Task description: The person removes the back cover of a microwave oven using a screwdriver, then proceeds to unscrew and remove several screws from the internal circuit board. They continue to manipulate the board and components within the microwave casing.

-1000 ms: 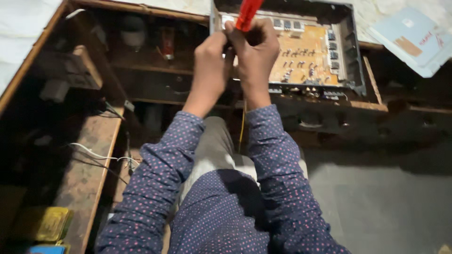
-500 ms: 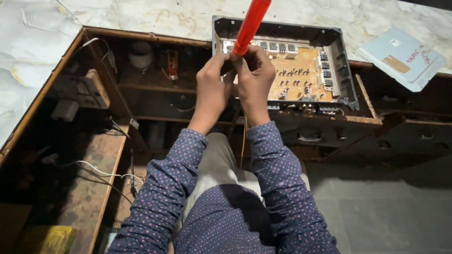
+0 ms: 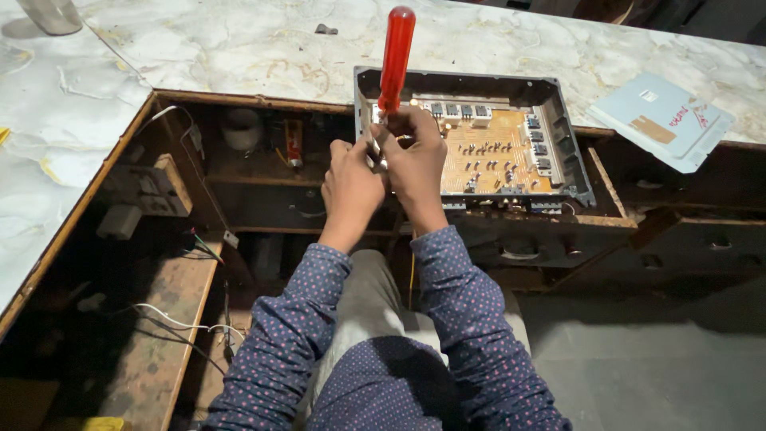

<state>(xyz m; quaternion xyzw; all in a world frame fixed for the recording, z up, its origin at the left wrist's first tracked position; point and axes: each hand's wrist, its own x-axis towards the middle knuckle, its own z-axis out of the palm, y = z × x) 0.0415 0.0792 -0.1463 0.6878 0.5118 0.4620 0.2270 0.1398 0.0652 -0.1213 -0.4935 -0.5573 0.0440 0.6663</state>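
A screwdriver with a long red handle (image 3: 396, 56) stands nearly upright over the left end of an open grey metal case (image 3: 571, 152). Inside the case lies an orange circuit board (image 3: 487, 148) with rows of small dark parts. My right hand (image 3: 419, 160) is closed on the screwdriver just below its handle. My left hand (image 3: 351, 187) presses against it from the left, fingers curled around the shaft by the case's left wall. The tip is hidden behind my fingers. Both arms wear blue dotted sleeves.
The case rests on the edge of a wooden drawer frame (image 3: 614, 199) under a marble counter (image 3: 239, 48). A flat pale blue cover (image 3: 662, 120) lies on the right. Open wooden compartments on the left hold a tape roll (image 3: 239, 128), a small orange tube (image 3: 294, 142) and loose wires (image 3: 183, 323).
The view has tilted up, so the whole red handle and more of the counter now show. Both hands stay closed on the screwdriver at the case's left end.
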